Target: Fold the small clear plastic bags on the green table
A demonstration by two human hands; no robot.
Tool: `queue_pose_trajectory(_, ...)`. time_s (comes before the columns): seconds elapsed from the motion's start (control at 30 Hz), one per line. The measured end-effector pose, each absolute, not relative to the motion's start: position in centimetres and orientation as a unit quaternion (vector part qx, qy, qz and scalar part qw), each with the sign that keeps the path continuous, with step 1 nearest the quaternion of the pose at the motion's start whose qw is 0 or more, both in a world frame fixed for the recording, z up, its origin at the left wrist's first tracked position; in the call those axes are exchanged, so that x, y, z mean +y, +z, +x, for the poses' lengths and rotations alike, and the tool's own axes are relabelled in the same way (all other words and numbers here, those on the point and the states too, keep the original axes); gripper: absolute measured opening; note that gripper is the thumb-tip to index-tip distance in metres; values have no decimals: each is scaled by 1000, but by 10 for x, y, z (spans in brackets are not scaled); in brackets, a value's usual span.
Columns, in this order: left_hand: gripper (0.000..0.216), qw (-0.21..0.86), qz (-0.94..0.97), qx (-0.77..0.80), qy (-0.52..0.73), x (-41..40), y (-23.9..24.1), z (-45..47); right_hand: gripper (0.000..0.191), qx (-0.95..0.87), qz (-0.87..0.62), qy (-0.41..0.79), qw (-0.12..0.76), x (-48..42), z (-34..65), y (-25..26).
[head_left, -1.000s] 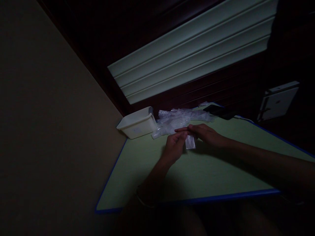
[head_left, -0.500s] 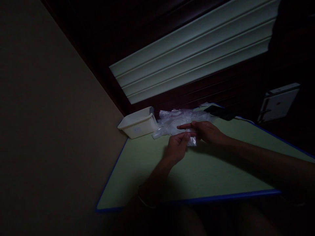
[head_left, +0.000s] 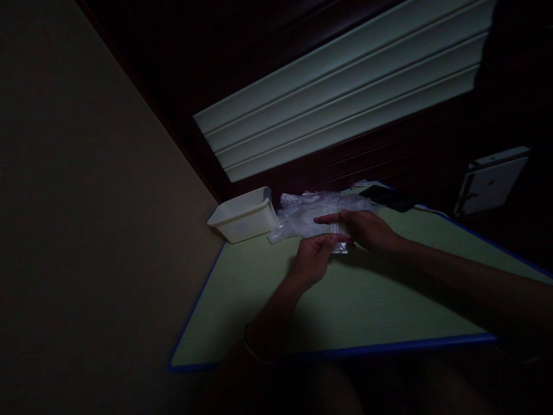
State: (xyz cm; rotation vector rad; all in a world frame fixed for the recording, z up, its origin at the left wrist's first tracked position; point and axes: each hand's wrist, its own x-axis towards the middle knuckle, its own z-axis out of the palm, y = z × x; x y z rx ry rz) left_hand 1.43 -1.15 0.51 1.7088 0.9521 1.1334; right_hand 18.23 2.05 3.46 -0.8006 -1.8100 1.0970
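Note:
Between my hands is a small clear plastic bag, above the pale green table. My left hand pinches its left side between thumb and fingers. From the right, my right hand grips the bag too, its index finger stretched out to the left over the top. The fingers partly cover the bag, and in the dim light I cannot tell what is inside. Just behind the hands lies a loose heap of clear plastic bags.
A white plastic bin stands at the table's back left corner, against the wall. A dark object lies at the back right. Blue edging runs round the table. Beyond it, a white box is at the right.
The small bag's lower end has tilted up slightly between my fingers. My right hand has shifted a little; both hands keep hold. The whole view has moved very slightly.

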Motion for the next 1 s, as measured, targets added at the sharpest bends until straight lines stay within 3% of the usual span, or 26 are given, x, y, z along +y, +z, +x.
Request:
queue_pose_trajectory(0.43,46,456,681,353,453,-9,5,15,61,-715,-312,446,439,29,185,24)
queue_pose_trajectory(0.67,48,399,678,387,480,-6,2,11,51,-682,-222,538,443,33,178,16)
queue_pose_trajectory(1.0,43,340,676,401,516,-6,7,10,49,-716,-230,512,415,31,181,13)
